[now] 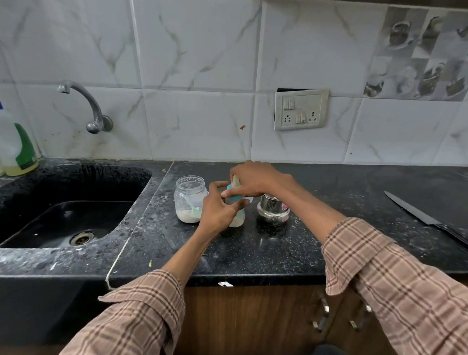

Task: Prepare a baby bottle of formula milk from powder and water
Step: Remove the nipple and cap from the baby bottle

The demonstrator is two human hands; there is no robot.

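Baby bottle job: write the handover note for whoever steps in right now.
Left hand: wrapped around the body of the baby bottle, steadying it upright on the counter.
Right hand: on the bottle's top, at the teat.
Powder jar: open, left of the bottle, a little powder at the bottom with a scoop inside.
Steel pot: right of the bottle.
Done: bottle holds pale liquid, teat is on.
Left: probably tighten the top and shake; whether it is fully tightened cannot be told.

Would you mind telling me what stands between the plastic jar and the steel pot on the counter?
The baby bottle, upright, with both hands on it, as the head view shows.
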